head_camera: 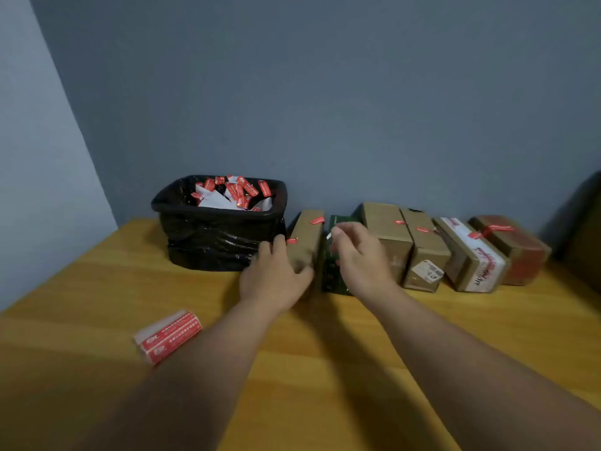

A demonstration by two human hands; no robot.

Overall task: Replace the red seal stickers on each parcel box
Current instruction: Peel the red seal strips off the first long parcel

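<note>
A row of parcel boxes stands along the wall. My left hand (274, 275) grips the near end of the leftmost brown box (307, 234), which carries two red seal stickers (317, 220). My right hand (361, 255) hovers over the dark green box (331, 278) beside it. Its thumb and forefinger pinch a small pale sticker strip (328, 236). To the right stand two brown boxes (387, 226) (424, 244), a white-taped box (471, 255) and a reddish box (517, 249), each with a red sticker. A pad of red stickers (169, 335) lies at the near left.
A bin lined with a black bag (221, 229) stands left of the boxes and holds several peeled red stickers and white backing scraps. The wooden table (325, 369) meets the grey wall behind. A dark object (585, 222) sits at the far right edge.
</note>
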